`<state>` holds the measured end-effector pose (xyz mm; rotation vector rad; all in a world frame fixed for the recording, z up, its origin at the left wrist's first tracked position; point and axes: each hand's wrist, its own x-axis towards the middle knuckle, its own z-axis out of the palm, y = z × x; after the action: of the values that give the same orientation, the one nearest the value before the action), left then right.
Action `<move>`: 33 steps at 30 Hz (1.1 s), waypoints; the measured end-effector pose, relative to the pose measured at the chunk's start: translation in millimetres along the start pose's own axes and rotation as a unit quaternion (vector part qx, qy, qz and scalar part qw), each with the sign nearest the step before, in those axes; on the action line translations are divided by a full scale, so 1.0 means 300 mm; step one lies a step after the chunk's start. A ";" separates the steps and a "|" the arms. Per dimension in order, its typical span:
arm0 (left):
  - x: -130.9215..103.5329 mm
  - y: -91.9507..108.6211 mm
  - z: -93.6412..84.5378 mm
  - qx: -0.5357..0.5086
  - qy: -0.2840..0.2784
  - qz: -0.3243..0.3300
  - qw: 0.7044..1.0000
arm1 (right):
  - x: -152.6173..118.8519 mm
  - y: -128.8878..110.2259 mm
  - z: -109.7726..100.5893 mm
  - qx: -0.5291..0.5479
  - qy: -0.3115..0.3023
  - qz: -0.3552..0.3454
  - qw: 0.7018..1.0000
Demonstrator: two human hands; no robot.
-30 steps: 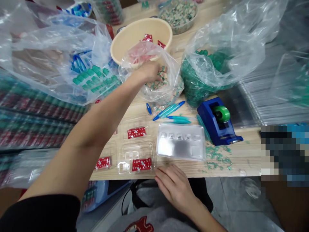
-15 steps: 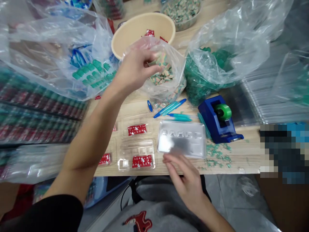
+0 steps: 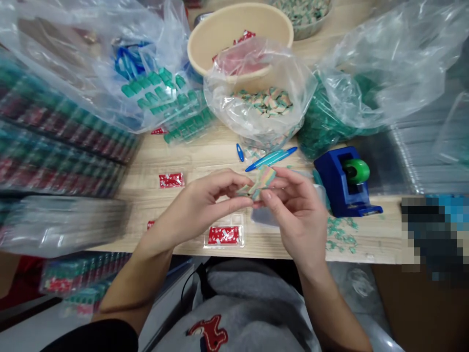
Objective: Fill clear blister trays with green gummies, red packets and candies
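Between my left hand (image 3: 216,193) and my right hand (image 3: 298,208) are small striped pastel foam pieces (image 3: 266,177) in green, yellow and pink. Both hands pinch them with thumb and fingers, above the table. Partly hidden under my right hand lies a white plastic tray (image 3: 264,216). Left of it a clear blister tray (image 3: 224,246) holds a red patterned packet (image 3: 223,235). A second red packet (image 3: 171,180) lies in another clear tray further left. Just beyond my hands are blue pens (image 3: 273,159) and a small blue cap (image 3: 240,152).
An open bag of foam pieces (image 3: 271,100) stands before a cream bowl (image 3: 194,46) holding red packets. A blue tape dispenser (image 3: 339,183) and green scraps (image 3: 340,232) are at right. Stacked filled packs (image 3: 66,151) line the left; a bag of green parts (image 3: 322,117) stands behind the dispenser.
My left hand has come back from the bag to the middle with foam pieces. My right hand has risen from the white tray's edge to meet it and now grips them too.
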<state>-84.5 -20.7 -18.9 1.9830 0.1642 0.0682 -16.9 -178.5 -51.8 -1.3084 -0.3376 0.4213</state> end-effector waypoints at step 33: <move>0.465 -0.086 -0.037 -0.154 0.134 0.188 0.961 | 0.451 -0.017 -0.079 -0.084 -0.023 -0.227 0.970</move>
<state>49.8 20.1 -41.6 1.6629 -0.0495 0.5772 113.4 -134.7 -51.8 -1.3371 -0.7077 0.0356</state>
